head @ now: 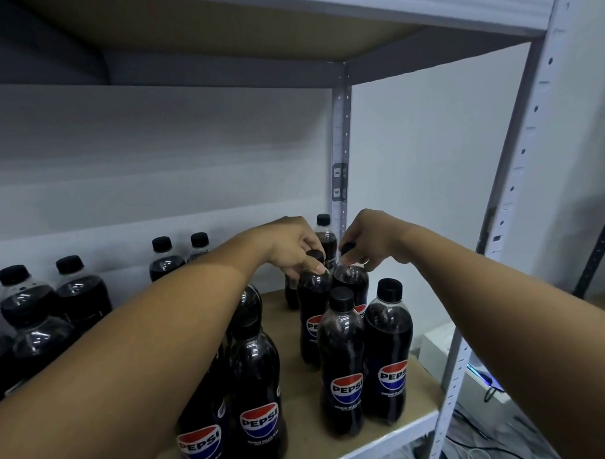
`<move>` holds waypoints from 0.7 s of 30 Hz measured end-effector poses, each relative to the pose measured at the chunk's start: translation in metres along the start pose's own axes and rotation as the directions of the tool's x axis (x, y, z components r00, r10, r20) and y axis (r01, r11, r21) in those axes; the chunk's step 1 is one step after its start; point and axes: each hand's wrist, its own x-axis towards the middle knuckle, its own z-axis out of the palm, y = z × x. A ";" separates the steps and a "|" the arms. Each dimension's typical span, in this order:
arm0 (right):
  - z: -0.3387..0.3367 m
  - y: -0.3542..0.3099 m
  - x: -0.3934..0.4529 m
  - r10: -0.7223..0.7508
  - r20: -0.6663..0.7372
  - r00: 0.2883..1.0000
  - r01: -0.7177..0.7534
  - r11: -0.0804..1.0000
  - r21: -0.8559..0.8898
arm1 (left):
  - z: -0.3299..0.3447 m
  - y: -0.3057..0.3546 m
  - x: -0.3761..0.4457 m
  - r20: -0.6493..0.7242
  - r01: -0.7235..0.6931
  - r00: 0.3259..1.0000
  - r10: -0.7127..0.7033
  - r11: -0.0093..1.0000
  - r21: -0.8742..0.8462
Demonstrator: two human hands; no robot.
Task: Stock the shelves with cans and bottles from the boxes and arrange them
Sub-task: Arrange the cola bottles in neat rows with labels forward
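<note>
The stocking looked well under way but not finished: the pale wooden shelf board (396, 391) in its white metal rack (518, 173) already carried many dark plastic cola bottles with black screw caps, yet bare board showed at the right edge and behind the right-hand group, and the spacing seemed uneven, so more placing and straightening probably remained. The left hand (291, 247) had its fingers curled down round the black cap of a dark cola bottle (312, 318) standing on the shelf, pinching it at the top. The right hand (366, 242) did the same to the neighbouring dark cola bottle (352, 282), its fingertips closed about the cap. Those two bottles stood touching or very nearly touching, behind a front pair of labelled bottles (365, 361) that sat side by side near the shelf's front lip. One more bottle (325, 235) stood farther back by the rear upright. To the left, a cluster of bottles (50, 306) filled the back and middle of the shelf, and two labelled bottles (245, 403) stood at the front, partly hidden by the left forearm. No box was in view, so how much stock was left to unpack could not be told. Each bottle appeared full and sealed.
</note>
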 end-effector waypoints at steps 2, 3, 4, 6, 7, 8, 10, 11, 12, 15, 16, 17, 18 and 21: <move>0.000 -0.001 -0.002 0.010 0.006 1.000 -0.010 0.999 0.032 | 0.000 -0.001 -0.002 -0.001 0.003 1.000 -0.003 1.000 -0.003; 0.000 0.000 -0.002 0.007 0.006 1.000 -0.007 0.999 0.043 | 0.000 -0.001 -0.003 -0.002 0.003 1.000 -0.003 1.000 -0.005; 0.000 -0.002 -0.003 -0.008 0.006 1.000 0.007 1.000 0.028 | 0.000 0.000 -0.004 -0.001 0.001 1.000 -0.001 1.000 -0.007; -0.001 -0.004 -0.006 -0.025 0.012 1.000 0.024 1.000 0.006 | 0.000 0.001 -0.006 0.003 -0.001 1.000 0.001 1.000 -0.007; -0.002 -0.005 -0.008 -0.014 0.020 1.000 0.013 0.999 0.034 | 0.001 0.002 -0.007 0.002 -0.003 1.000 0.003 1.000 0.001; -0.004 -0.005 -0.008 0.000 0.029 1.000 -0.001 0.998 0.065 | 0.000 0.004 -0.008 -0.003 -0.007 1.000 0.007 1.000 0.014; -0.008 -0.006 -0.008 0.022 0.062 0.998 -0.029 0.994 0.105 | 0.000 0.006 -0.009 -0.012 -0.016 1.000 0.017 0.998 0.053; -0.011 -0.008 -0.008 0.026 0.081 0.996 -0.035 0.994 0.105 | -0.002 0.006 -0.010 -0.009 -0.015 1.000 0.015 0.998 0.063; -0.014 -0.009 -0.008 0.025 0.094 0.995 -0.036 0.993 0.112 | -0.003 0.007 -0.010 0.000 -0.007 1.000 0.007 0.998 0.058; -0.023 -0.014 -0.002 0.023 0.074 0.997 -0.034 0.988 0.153 | -0.012 0.004 -0.011 -0.005 0.015 1.000 -0.015 1.000 -0.026; -0.025 -0.015 0.002 0.025 0.058 0.998 -0.034 0.989 0.146 | -0.015 0.002 -0.008 -0.045 0.002 0.999 -0.005 0.998 -0.068; -0.027 -0.015 0.010 0.036 0.023 0.999 -0.039 0.990 0.139 | -0.019 0.000 -0.005 -0.111 -0.025 0.994 0.013 0.994 -0.103; -0.027 -0.015 0.021 0.048 -0.021 0.999 -0.044 0.988 0.145 | -0.023 -0.002 -0.002 -0.197 -0.054 0.980 0.029 0.991 -0.123; -0.028 -0.021 0.048 0.086 -0.140 0.986 -0.075 0.994 0.083 | -0.038 -0.004 0.013 -0.427 -0.065 0.902 0.058 0.998 -0.001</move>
